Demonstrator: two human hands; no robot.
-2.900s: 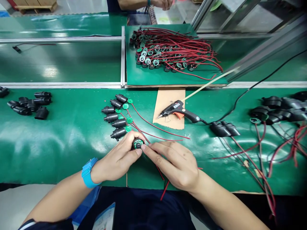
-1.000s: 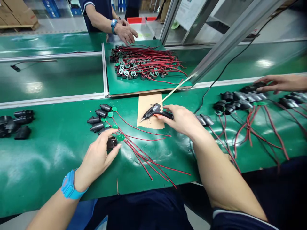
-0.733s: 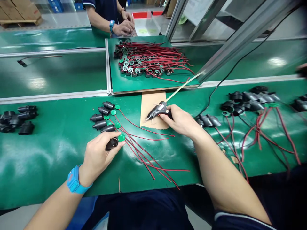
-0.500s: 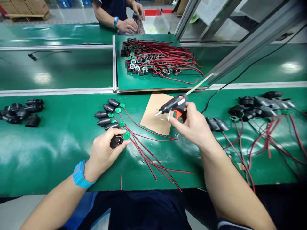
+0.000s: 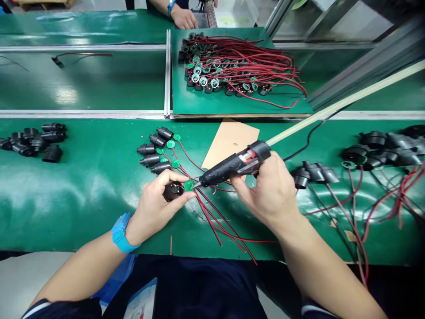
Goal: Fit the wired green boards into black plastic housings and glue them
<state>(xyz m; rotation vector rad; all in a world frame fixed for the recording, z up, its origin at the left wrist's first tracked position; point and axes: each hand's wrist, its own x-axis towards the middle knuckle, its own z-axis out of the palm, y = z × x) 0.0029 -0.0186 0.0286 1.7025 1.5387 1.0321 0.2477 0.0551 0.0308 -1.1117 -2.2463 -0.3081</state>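
Note:
My left hand (image 5: 159, 195) pinches a black cylindrical housing (image 5: 172, 191) together with its small round green circuit board (image 5: 189, 185), from which red wires run off to the right. A black hot glue gun (image 5: 235, 165) is gripped in my right hand (image 5: 270, 190), and its metal nozzle tip is at the board's face, seemingly touching it. A long pale glue stick (image 5: 348, 104) sticks out of the gun's back end. Just beyond my left hand lie several black housings (image 5: 156, 150) with green boards and red wires (image 5: 229, 219).
A brown cardboard piece (image 5: 229, 137) lies behind the glue gun. On a raised green board (image 5: 239, 108) sit many wired parts. More black housings (image 5: 33, 139) lie at left, others with wires (image 5: 381, 148) at right. A co-worker's hand (image 5: 184, 17) shows at the back.
My right hand has brought the glue gun down and left, from above the cardboard to the green board. My left hand still holds the housing, slightly further right in view.

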